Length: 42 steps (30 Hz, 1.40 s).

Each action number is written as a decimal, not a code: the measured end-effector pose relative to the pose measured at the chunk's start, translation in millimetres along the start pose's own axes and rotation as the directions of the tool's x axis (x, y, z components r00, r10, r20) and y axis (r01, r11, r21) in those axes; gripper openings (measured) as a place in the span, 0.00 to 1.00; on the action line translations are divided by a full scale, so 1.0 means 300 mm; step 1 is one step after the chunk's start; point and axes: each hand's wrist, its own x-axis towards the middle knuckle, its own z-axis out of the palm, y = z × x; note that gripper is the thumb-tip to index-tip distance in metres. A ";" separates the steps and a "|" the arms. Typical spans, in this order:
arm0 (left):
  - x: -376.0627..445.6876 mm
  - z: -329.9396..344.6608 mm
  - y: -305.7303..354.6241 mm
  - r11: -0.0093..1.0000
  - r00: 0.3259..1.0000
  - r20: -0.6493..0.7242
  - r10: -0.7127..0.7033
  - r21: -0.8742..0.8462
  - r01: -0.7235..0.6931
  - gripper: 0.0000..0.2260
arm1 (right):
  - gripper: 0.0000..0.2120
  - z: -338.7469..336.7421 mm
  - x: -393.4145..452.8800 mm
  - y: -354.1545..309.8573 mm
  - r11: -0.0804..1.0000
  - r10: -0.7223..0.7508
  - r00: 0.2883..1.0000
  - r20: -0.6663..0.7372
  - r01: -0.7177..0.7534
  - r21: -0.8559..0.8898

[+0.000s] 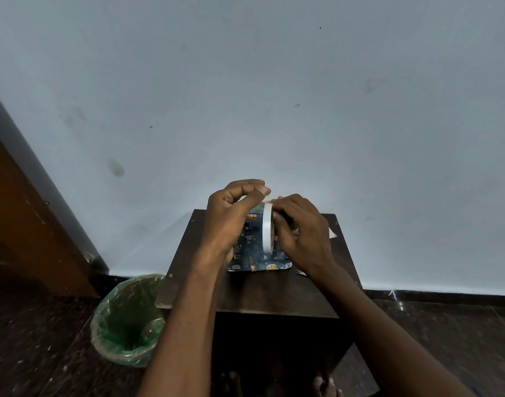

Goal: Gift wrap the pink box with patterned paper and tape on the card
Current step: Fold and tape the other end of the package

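currently tape roll (267, 227) is gripped by right hand (300, 233); tape end pinched by left hand (231, 216). strip should be pulled taut over the patterned paper (257, 253).

Plain room in home, likely. Pale blue painted wall (274, 96) with smudges and small marks. Dark skirting (446, 296) along wall foot. Dark speckled stone floor (460, 353), dusty. Wooden door (30, 224) at left, brown. Small dark wooden stand (259, 296) against wall serves as work surface. Bin (125, 325) with green plastic liner just beside stand, on floor. No shop or workshop fittings visible.
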 end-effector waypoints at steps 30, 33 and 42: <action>-0.026 -0.015 0.044 0.999 0.982 0.186 0.001 -0.035 0.006 0.06 | 0.04 -0.018 0.009 0.034 0.982 0.026 0.999 0.042 -0.034 0.185; -0.033 -0.015 0.053 0.999 0.985 0.170 -0.015 -0.041 0.022 0.04 | 0.05 -0.016 0.010 0.032 0.982 0.026 0.999 0.037 -0.032 0.184; -0.029 -0.013 0.059 0.992 0.986 0.167 -0.017 -0.118 0.037 0.08 | 0.06 -0.024 0.017 0.030 0.982 0.037 0.998 0.045 -0.045 0.186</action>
